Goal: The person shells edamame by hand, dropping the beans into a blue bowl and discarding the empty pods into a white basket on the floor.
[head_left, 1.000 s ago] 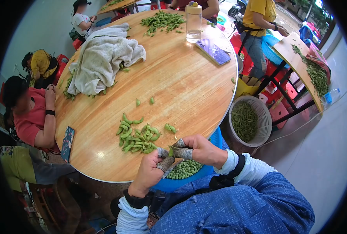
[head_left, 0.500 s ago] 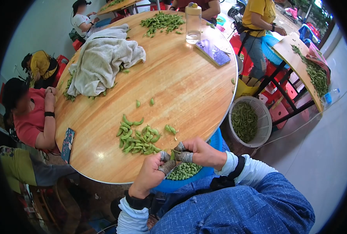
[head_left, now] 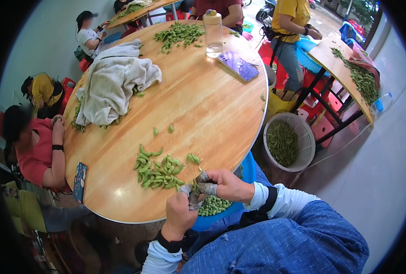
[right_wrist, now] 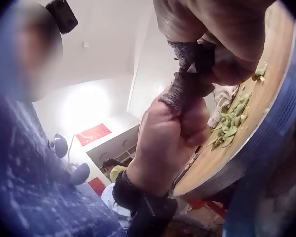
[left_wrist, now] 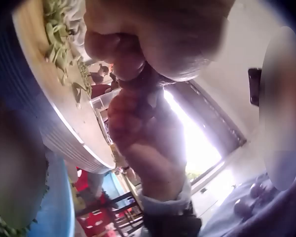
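Note:
At the table's near edge, both hands meet fingertip to fingertip in the head view, with grey wrapping on thumbs and fingers. My left hand (head_left: 177, 215) and right hand (head_left: 232, 183) pinch a green soybean pod (head_left: 195, 185) between them, mostly hidden by the fingers. Below them, a blue basin (head_left: 236, 208) holds shelled green beans (head_left: 214, 205). Just beyond the left hand lies a loose pile of pods (head_left: 159, 172) on the round wooden table (head_left: 203, 114). In the right wrist view, the wrapped fingertips (right_wrist: 175, 94) of the left hand press against the right hand's.
Farther back on the table are a grey towel (head_left: 114, 84) over pods, another pod heap (head_left: 179, 35), a water bottle (head_left: 213, 39) and a purple phone (head_left: 237, 66). A white basket (head_left: 306, 137) of pods stands right. A person in red (head_left: 41, 150) sits left.
The head view has turned, so the table and its contents appear shifted left and mostly lower. Both hands stay together around the pod, over the basin, with small finger movements.

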### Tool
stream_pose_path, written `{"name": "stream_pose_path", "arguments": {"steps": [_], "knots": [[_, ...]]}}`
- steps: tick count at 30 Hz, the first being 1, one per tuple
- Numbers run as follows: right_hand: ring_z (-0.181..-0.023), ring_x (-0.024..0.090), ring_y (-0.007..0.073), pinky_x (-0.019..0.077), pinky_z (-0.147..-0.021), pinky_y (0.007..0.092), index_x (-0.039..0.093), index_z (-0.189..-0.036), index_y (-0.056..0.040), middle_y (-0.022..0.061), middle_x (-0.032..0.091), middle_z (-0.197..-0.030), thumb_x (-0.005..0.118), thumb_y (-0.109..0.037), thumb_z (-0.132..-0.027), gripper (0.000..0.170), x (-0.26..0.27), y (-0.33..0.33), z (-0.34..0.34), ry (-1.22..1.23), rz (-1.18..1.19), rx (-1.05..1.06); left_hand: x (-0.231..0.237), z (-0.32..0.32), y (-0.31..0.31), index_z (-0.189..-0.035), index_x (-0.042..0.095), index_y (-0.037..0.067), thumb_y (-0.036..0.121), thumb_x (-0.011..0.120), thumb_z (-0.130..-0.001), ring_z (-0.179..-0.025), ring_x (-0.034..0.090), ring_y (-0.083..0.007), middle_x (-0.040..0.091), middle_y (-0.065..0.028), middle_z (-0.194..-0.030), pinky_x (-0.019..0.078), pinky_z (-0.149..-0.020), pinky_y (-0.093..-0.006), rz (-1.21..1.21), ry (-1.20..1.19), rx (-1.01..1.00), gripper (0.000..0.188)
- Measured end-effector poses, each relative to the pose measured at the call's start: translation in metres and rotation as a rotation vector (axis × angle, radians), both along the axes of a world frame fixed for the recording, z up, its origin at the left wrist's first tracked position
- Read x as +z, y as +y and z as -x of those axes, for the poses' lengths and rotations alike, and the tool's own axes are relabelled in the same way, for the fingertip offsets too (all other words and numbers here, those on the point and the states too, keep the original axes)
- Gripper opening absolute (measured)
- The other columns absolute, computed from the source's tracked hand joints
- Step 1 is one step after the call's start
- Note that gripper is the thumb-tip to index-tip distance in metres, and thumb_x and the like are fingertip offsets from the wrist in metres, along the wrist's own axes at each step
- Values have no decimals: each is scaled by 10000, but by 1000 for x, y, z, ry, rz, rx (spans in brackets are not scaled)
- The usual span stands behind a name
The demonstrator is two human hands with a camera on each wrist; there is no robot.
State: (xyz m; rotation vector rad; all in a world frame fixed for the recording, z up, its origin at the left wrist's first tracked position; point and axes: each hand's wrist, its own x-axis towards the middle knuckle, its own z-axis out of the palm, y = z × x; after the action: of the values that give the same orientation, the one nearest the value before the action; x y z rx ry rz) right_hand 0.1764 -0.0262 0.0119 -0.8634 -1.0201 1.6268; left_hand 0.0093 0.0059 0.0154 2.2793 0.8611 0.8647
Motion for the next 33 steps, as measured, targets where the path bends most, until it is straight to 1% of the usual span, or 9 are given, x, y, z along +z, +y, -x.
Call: {"name": "stream_pose_path", "arguments": {"steps": [5, 8, 17, 20, 23, 26, 29, 31, 33], "knots": [[-786, 529, 89, 437, -711, 241, 557, -902, 26, 28, 598, -833, 536, -45, -837, 99, 1, 0, -5, -109, -149, 1, -3, -1, -7, -853, 508, 42, 115, 488, -858, -463, 417, -83, 466, -8, -552, 312, -410, -224, 994, -540, 39, 76], [-781, 531, 98, 437, -705, 245, 555, -883, 27, 52, 591, -806, 543, -47, -830, 93, 7, 0, -8, -312, -323, 6, 4, 2, -7, -893, 511, 62, 167, 417, -900, -445, 335, -38, 451, 9, -555, 242, -394, -172, 1233, -594, 32, 141], [-731, 507, 381, 416, -619, 396, 528, -794, 22, 187, 504, -748, 610, -21, -667, 158, 8, -6, -6, -633, -520, -77, 12, -5, -8, -873, 516, 57, -12, 366, -777, -554, 430, -46, 500, 6, -702, 338, -479, -164, 1330, -561, 87, 191], [-746, 516, 369, 416, -614, 397, 526, -791, 10, 167, 502, -763, 600, -2, -661, 150, 12, -14, -10, -749, -489, -92, 0, -8, -10, -874, 524, 59, -19, 368, -772, -591, 451, -45, 511, 7, -744, 364, -508, -163, 1362, -578, 40, 203], [-735, 526, 350, 424, -616, 383, 538, -787, -9, 153, 511, -744, 596, 10, -650, 150, 23, -27, -18, -737, -437, -154, -2, -19, -15, -875, 551, 55, 23, 429, -789, -517, 448, -44, 548, -10, -719, 330, -438, -170, 1335, -537, 34, 152], [-728, 539, 329, 436, -621, 373, 551, -780, -19, 145, 528, -728, 594, 19, -650, 141, 31, -38, -52, -837, -431, -258, -6, -14, -16, -935, 577, 39, -26, 453, -716, -598, 497, -105, 545, -20, -703, 405, -528, -235, 956, -167, -169, 260], [-725, 548, 346, 446, -630, 398, 574, -772, -12, 175, 546, -740, 583, -49, -682, 98, 43, -50, -111, -1330, -243, -470, 1, -15, -13, -954, 597, 44, -16, 530, -668, -620, 533, -231, 563, -86, -690, 430, -559, -321, 145, 108, -379, 300], [-710, 546, 363, 440, -623, 414, 540, -718, 18, 192, 534, -733, 556, -21, -667, 66, 35, -61, -145, -1633, -114, -519, 8, -17, -16, -918, 614, 66, 6, 579, -624, -676, 536, -300, 555, -121, -700, 436, -592, -379, 169, 127, -416, 302], [-718, 546, 357, 445, -629, 401, 537, -731, 19, 187, 533, -734, 549, -7, -652, 84, 38, -59, -147, -1578, -140, -508, 5, -14, -17, -897, 622, 72, 6, 587, -610, -680, 542, -284, 553, -110, -685, 435, -579, -374, 167, 146, -456, 297]]}}
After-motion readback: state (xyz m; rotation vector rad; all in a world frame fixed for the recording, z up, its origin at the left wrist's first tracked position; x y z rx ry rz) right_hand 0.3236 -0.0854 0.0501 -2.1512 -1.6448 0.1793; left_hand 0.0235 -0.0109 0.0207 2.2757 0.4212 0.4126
